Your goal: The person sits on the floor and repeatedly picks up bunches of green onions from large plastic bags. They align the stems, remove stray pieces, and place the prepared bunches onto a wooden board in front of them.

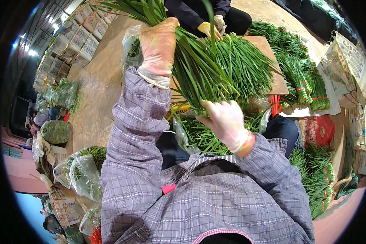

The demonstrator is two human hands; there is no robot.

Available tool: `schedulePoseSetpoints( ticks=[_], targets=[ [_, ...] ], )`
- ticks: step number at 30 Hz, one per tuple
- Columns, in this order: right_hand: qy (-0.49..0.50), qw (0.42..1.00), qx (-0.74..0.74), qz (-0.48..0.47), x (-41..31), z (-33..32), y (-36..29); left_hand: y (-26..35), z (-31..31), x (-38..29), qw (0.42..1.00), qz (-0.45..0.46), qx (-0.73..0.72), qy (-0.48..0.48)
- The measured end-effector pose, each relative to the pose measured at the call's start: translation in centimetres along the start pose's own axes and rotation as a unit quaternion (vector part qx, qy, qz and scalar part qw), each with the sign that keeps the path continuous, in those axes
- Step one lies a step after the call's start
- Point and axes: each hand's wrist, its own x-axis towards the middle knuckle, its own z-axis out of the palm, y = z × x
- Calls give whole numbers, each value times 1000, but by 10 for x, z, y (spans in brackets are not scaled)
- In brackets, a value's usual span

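Note:
My left hand [158,45], in a stained pale glove, is closed around a bunch of long flat green leaves, probably garlic chives [195,67], raised at the top centre. The bunch slants down to the right. Near its lower end is my right hand [224,122], also gloved, with thumb and forefinger at some leaf tips; whether it pinches them I cannot tell. Behind the bunch, a pile of green leaves [244,64] lies on a wooden board [277,82]. More loose leaves [204,137] lie in an open plastic bag between my knees.
A co-worker's gloved hands [213,29] touch the pile's far side. Bundles tied with red bands [302,82] lie at the right, more bundles [317,180] lower right. Red strips [275,105] hang by the board. Plastic bags of greens [85,174] and stacked cartons [76,39] stand at the left.

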Motion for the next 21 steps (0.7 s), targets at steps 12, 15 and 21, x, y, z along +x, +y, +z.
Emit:
schedulePoseSetpoints(
  ticks=[12,15,21],
  targets=[
    [-143,971,114,151,-54,12,23,-8,-14,5,970,106,212,-56],
    [-4,931,260,256,-37,6,19,-10,-13,8,993,-42,94,-52],
    [88,958,200,187,5,-1,14,-6,-10,1,986,92,119,-69]
  ],
)
